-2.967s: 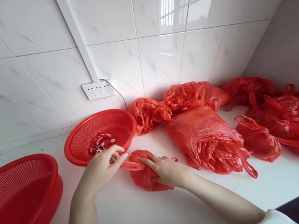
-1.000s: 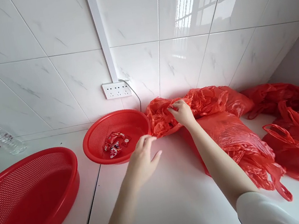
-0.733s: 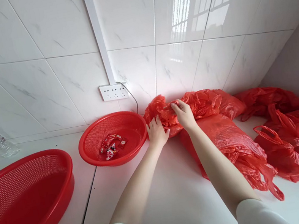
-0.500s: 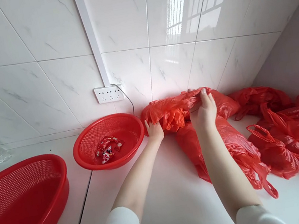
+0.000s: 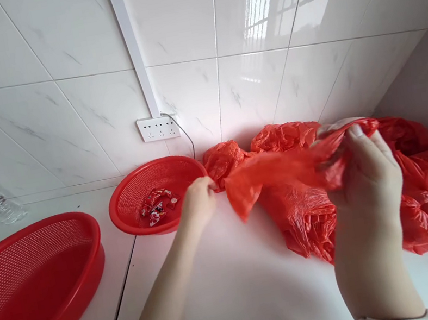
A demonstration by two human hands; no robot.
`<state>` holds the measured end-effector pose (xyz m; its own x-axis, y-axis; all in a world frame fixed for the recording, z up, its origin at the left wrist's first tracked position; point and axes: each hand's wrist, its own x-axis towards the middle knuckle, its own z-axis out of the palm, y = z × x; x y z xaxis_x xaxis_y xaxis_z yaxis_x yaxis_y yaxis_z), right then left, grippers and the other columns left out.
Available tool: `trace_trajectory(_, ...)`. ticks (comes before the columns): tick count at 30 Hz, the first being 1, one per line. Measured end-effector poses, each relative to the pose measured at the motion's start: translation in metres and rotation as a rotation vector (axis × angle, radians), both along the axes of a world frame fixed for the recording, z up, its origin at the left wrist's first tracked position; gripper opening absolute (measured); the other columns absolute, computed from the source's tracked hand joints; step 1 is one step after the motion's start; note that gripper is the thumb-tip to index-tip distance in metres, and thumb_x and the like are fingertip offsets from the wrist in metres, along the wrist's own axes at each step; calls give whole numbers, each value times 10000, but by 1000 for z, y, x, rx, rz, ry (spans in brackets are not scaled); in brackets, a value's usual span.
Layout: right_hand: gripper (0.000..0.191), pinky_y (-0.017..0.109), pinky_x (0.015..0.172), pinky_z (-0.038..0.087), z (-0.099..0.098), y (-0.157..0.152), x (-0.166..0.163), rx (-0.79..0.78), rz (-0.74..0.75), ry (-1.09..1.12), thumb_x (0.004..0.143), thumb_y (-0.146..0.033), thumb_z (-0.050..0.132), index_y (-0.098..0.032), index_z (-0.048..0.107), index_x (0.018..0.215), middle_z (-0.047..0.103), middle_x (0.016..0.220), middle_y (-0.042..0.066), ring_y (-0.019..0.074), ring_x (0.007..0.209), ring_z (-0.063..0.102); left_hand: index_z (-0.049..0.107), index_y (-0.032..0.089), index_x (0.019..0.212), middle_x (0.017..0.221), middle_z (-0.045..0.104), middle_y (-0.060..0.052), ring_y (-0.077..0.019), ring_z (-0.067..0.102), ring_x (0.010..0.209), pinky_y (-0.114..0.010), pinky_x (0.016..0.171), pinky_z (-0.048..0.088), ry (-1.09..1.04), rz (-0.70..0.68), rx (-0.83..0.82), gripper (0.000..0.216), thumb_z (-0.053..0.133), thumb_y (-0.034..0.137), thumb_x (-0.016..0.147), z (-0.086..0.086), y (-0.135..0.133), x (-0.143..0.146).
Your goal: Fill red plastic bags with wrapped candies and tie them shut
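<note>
Your right hand (image 5: pixel 356 154), raised, clutches a blurred red bag (image 5: pixel 274 171) above the back half of the surface (image 5: pixel 255 301). Your left hand (image 5: pixel 197 200) curls by the basket (image 5: pixel 124 196); whether it pinches the crumpled bag (image 5: pixel 222 159) near the back edge, I cannot tell.

Indoor room, fitted with marbled wall tiles (image 5: pixel 87 28), a wall socket (image 5: pixel 158 129) and a white worktop (image 5: pixel 245 292). Whether home kitchen or workroom cannot be determined.

No text is legible; markings on the small packets (image 5: pixel 157 214) are too tiny.
</note>
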<state>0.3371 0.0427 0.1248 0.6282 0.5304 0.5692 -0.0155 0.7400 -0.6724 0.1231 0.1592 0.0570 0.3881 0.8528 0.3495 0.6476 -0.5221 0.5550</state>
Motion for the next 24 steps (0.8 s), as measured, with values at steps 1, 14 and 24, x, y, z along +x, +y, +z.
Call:
trace_trajectory(1,107,241,555,469,-3,-3,-3,-55,77,-37,887,-251,579,-209,666,842,612,760,-7,107,599,560,638,205,860,894,693,-50,-197,654,860,-336,820,495,-45,47,64,247,418,98,829,11,-9,-15)
trace_trajectory(14,203,233,582,425,-21,6,-58,-379,396,-467,924,-363,536,-228,671,855,574,743,-6,124,652,521,607,281,1183,1182,670,-10,-200,628,1077,-340,950,495,-172,-282,-248,502,429,48,776,5,-91,-31)
trace_trajectory(24,278,283,648,492,-62,13,6,-872,2,-1035,844,-202,492,-242,684,1042,700,831,6,168,708,633,625,206,880,768,645,-7,-155,599,641,-258,547,453,-137,16,-703,187,502,343,846,-38,-80,-119)
